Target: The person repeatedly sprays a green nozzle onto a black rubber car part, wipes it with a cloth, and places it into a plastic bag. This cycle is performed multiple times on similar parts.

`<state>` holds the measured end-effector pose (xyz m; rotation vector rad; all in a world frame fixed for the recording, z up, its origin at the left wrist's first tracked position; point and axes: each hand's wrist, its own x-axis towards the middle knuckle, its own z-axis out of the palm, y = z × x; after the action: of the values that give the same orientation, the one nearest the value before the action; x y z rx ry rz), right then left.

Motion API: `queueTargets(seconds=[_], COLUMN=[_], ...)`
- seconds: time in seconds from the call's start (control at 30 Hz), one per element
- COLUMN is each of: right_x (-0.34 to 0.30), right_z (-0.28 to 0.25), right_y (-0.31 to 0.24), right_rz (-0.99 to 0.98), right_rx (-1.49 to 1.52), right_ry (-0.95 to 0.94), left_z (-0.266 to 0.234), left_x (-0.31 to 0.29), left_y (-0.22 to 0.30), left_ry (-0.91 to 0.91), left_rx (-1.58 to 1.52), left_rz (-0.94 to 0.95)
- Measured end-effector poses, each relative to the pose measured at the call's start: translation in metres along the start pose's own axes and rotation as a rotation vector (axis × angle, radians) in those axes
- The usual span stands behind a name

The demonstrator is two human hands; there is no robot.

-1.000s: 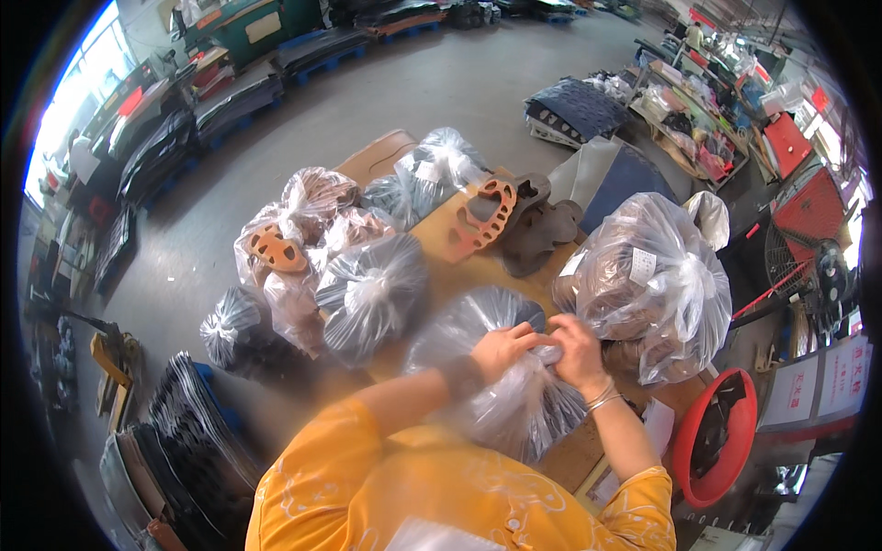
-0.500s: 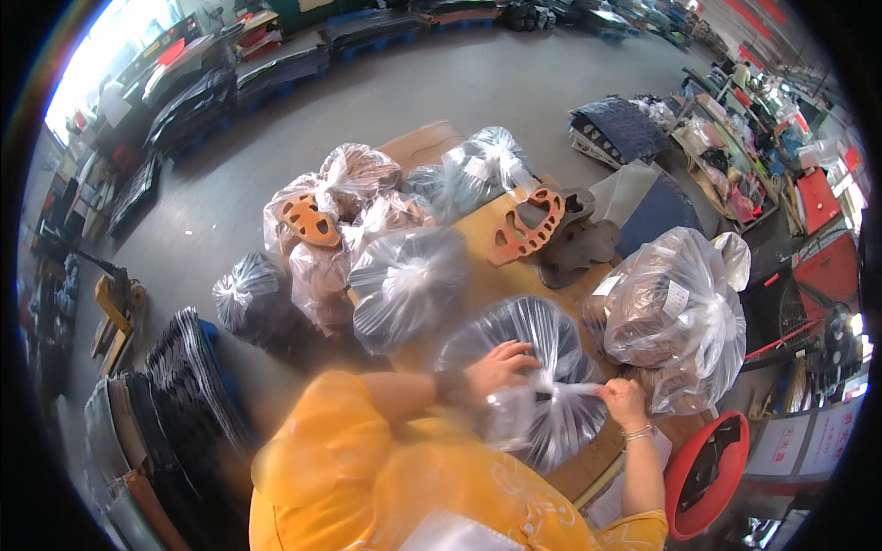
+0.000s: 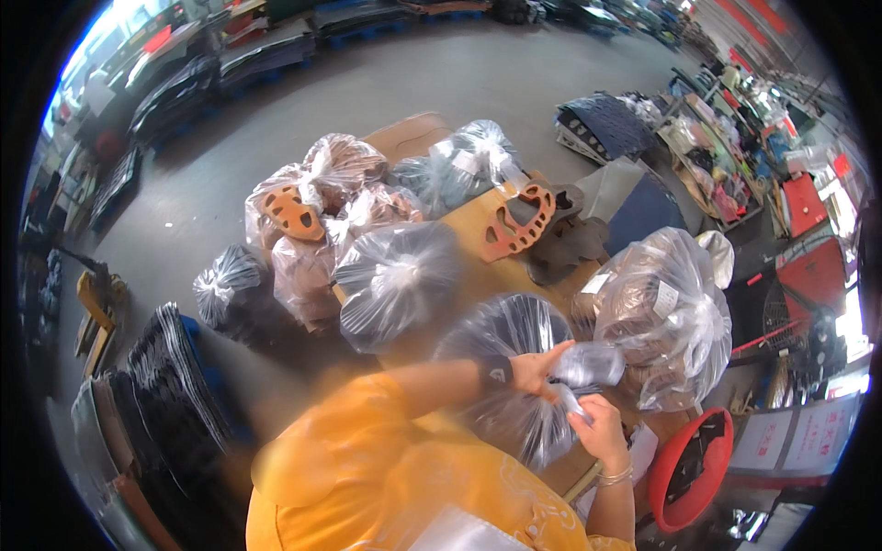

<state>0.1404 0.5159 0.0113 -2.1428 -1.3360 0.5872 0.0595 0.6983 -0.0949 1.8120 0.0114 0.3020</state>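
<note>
A filled clear plastic bag (image 3: 505,331) with dark contents stands right before me. My left hand (image 3: 536,371), with a black band at its wrist, is closed around the bag's gathered neck. A loose flap of the plastic spreads out past its fingers to the right. Just below, my right hand (image 3: 602,430) pinches a twisted strip of the same plastic, its thumb up along the strip. A bracelet circles the right wrist. Touching the far right side of this bag is another tied clear bag (image 3: 657,312) with brown contents and a white label.
Further tied bags (image 3: 400,280) crowd the left of the table, one bearing an orange cut-out piece (image 3: 292,213). Another orange piece with holes (image 3: 519,225) lies on brown board beyond. A red bin (image 3: 691,468) stands at my right, stacked dark sheets (image 3: 175,376) at my left.
My left hand has slid right onto the bag's neck. My right hand has come down and left, and the plastic end between them is now folded over. The view has shifted slightly.
</note>
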Motion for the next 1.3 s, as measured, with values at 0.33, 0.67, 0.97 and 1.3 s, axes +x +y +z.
queueTargets(seconds=[0.33, 0.67, 0.97, 1.3], right_x=[0.053, 0.033, -0.028, 0.024], right_z=[0.015, -0.013, 0.049, 0.022], right_y=[-0.011, 0.012, -0.035, 0.015], right_rz=[-0.382, -0.187, 0.413, 0.013], right_rx=[-0.492, -0.548, 0.221, 0.142], right_ry=[0.118, -0.015, -0.012, 0.177], left_z=[0.012, -0.009, 0.004, -0.017], left_x=[0.006, 0.020, -0.015, 0.002], left_y=[-0.054, -0.005, -0.006, 0.023], left_ry=[-0.162, -0.437, -0.140, -0.305], left_rx=[0.315, -0.134, -0.031, 0.406], left_rz=[0.310, -0.586, -0.053, 0.095])
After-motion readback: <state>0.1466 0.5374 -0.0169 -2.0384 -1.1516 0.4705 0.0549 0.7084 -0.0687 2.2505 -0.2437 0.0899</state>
